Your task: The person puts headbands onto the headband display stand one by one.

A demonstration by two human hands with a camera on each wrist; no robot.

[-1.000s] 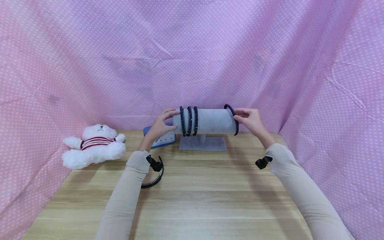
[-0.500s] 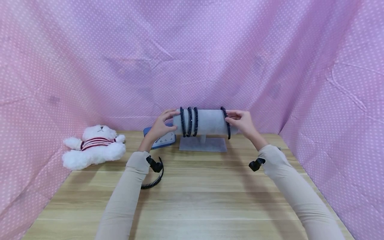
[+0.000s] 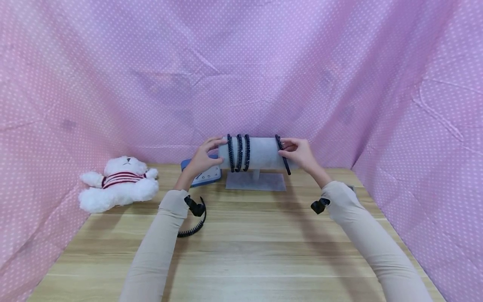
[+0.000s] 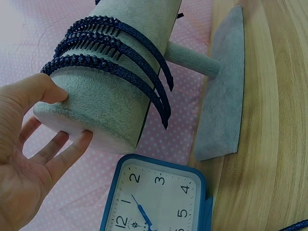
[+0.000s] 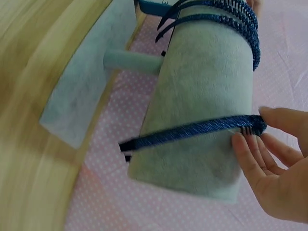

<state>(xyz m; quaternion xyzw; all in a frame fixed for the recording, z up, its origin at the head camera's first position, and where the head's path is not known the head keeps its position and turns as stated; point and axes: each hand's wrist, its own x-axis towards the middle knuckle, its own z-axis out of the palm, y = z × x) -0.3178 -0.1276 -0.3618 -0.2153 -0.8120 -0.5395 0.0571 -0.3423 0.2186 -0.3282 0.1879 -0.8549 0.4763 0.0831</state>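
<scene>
A grey plush headband stand (image 3: pixel 262 154) stands at the back of the table, a horizontal roll on a post and flat base. My left hand (image 3: pixel 202 158) holds its left end, thumb on top and fingertips against the end face in the left wrist view. Three dark beaded headbands (image 4: pixel 113 44) sit round the roll near that hand. Towards the right end, my right hand (image 3: pixel 302 156) pinches another dark blue toothed headband (image 5: pixel 187 131) at its beaded top. This band lies across the roll, slightly slanted, its ends past the roll's edge.
A blue-framed clock (image 3: pixel 206 176) leans behind my left wrist. On the table, another toothed headband (image 3: pixel 196 228) lies partly hidden by my left sleeve. A white plush bear (image 3: pixel 122 184) in a striped top sits at the left. Pink dotted cloth (image 3: pixel 241 75) surrounds the wooden table (image 3: pixel 264 251).
My right hand has slid the headband leftward along the roll from its right end, and the band now slants a little more. My left hand has stayed on the stand's left end.
</scene>
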